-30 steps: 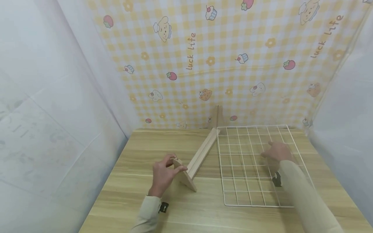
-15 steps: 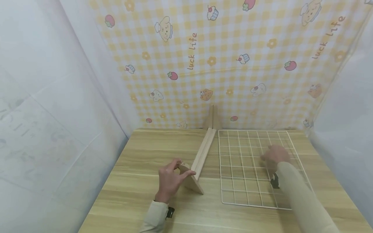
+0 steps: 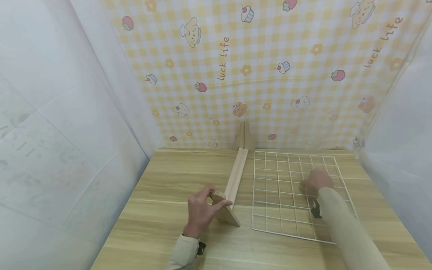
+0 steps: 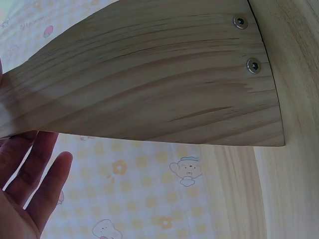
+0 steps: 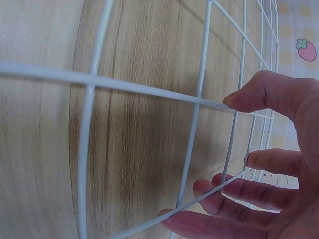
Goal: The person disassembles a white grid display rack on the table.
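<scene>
My left hand (image 3: 200, 212) grips the upper end of the near end panel of a wooden stand (image 3: 237, 174), thumb on one side, fingers on the other. In the left wrist view that tapered end panel (image 4: 149, 89) shows wood grain and two hex screws (image 4: 247, 45) near its wide foot. The stand's grooved crossbar runs back to a second upright (image 3: 244, 135) by the cloth. To the right, my right hand (image 3: 318, 179) holds a white wire grid panel (image 3: 253, 195). In the right wrist view the thumb presses one wire (image 5: 144, 90) while curled fingers (image 5: 239, 191) hook another.
The wood-grain table (image 3: 152, 232) lies under both things. A yellow checked cloth (image 3: 263, 56) with cartoon prints hangs behind its back edge. White sheets hang at the left (image 3: 67, 112) and right (image 3: 405, 142).
My left hand has shifted the stand's near end to the right and slightly nearer, so its crossbar points more straight back. The grid has turned slightly under my right hand, its near-left corner going left.
</scene>
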The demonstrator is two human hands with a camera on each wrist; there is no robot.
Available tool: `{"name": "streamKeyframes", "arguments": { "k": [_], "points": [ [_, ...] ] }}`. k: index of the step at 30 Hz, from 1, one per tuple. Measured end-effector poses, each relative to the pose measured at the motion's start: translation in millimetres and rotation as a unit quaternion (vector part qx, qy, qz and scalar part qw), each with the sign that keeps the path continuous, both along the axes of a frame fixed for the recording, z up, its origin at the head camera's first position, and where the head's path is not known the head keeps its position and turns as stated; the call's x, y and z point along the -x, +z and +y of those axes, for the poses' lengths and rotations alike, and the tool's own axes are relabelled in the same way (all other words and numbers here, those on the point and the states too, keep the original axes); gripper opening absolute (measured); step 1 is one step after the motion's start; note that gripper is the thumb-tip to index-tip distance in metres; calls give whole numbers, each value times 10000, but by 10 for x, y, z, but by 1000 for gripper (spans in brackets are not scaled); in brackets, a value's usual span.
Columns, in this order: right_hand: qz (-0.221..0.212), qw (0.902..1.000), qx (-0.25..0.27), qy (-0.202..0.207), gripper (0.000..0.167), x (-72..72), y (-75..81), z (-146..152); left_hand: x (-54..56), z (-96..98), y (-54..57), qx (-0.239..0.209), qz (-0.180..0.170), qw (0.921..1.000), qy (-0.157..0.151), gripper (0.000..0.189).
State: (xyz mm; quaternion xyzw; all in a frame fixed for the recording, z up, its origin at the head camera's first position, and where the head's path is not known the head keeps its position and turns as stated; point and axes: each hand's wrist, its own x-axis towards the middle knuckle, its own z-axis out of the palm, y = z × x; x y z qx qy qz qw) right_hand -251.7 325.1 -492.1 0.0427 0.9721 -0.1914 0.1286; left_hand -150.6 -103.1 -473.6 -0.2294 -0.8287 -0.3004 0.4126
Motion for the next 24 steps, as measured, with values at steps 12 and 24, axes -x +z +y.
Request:
{"name": "streamKeyframes", "arguments": {
  "k": [12,24],
  "points": [
    [97,9999,128,-25,40,53,-119,-49,-51,109,40,195,-20,9998,1,58],
    [141,9999,64,-55,35,125,-152,-93,-64,175,23,305,65,9995,-1,56]
  ]
}}
